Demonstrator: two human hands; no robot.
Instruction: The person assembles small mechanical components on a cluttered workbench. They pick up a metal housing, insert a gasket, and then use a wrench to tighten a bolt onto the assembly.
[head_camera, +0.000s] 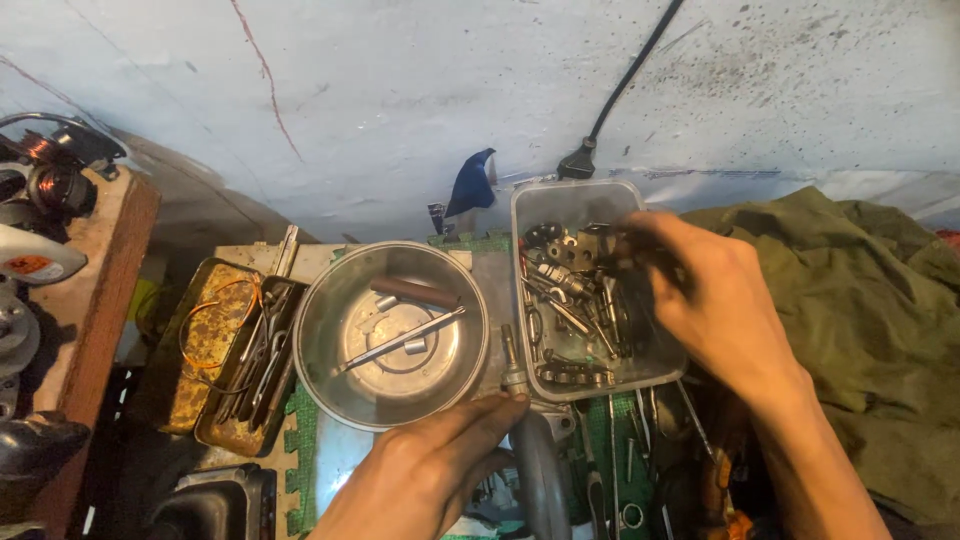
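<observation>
My right hand (715, 300) reaches into a clear plastic tub (560, 198) full of several small metal parts (572, 300), its fingers curled among the pieces at the tub's right side; whether it grips one I cannot tell. My left hand (430, 470) lies at the near rim of a round steel bowl (325, 300), fingertips touching a slim metal tool (512, 365) that lies between bowl and tub. Inside the bowl lie a brown rod (415, 292), a thin metal rod (400, 340) and a flat round metal piece.
A rusty open tin (215, 355) with hand tools and a wire loop sits left of the bowl. A wooden shelf (95, 300) with motor coils stands far left. An olive cloth (870, 310) covers the right. A black cable (620, 90) runs up the wall.
</observation>
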